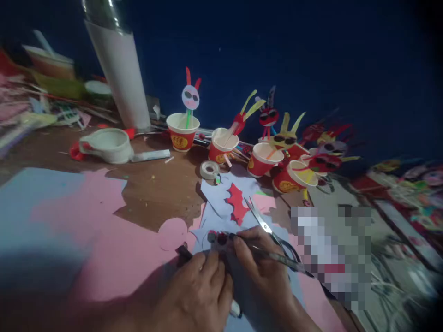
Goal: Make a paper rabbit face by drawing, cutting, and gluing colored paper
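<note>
My right hand is closed around a slim marker, its tip at a small piece with two dark round patches on the pale paper. My left hand rests closed beside it, fingers curled over a white-bodied pen; a black end shows past its knuckles. Just beyond my right hand lie scissors with dark handles, blades partly apart. A red spiky paper cutout lies on light blue paper. Left of the hands is a pink paper disc.
Red paper cups holding paper faces on straws line the back. A roll of tape, a pale round cup, a glue stick and a tall white cylinder stand or lie on the brown table. Pink sheets spread left.
</note>
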The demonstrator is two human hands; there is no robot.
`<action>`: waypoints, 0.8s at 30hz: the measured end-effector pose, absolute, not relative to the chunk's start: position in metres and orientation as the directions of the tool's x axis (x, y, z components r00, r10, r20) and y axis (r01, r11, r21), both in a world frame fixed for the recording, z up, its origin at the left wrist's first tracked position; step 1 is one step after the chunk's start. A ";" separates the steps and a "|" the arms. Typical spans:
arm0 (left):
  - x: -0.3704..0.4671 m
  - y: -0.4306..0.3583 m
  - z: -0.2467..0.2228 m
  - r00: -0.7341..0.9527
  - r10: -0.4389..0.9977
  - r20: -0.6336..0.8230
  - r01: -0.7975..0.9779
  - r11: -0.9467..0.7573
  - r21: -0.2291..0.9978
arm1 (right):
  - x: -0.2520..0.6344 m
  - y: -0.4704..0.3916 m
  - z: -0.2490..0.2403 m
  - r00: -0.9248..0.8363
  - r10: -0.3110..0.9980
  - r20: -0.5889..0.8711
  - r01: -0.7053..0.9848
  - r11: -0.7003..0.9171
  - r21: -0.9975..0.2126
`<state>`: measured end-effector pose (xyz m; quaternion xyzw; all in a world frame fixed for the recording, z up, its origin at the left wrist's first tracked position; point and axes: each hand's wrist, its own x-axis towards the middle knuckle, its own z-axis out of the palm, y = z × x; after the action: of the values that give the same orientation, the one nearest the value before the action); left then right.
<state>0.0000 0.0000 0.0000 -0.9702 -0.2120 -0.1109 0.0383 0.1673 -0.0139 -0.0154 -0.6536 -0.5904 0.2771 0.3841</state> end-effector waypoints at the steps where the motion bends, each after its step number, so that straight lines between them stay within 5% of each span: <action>1: 0.000 0.000 0.001 0.888 0.399 0.231 0.415 -0.909 -0.026 | 0.167 -0.014 -0.014 0.166 0.980 0.109 0.562 -0.003 -0.827; 15: -0.001 0.002 -0.005 0.869 0.417 0.266 0.419 -0.906 0.049 | 0.162 -0.012 -0.007 0.222 0.966 0.134 0.587 -0.023 -0.809; 24: 0.000 0.000 -0.003 0.852 0.435 0.291 0.442 -0.896 0.047 | 0.167 -0.011 -0.009 0.081 0.978 0.195 0.676 0.090 -0.732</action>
<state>-0.0005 -0.0002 -0.0028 -0.9622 -0.2279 -0.1487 0.0105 0.1668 -0.0107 -0.0090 -0.6411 -0.6448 0.2098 0.3595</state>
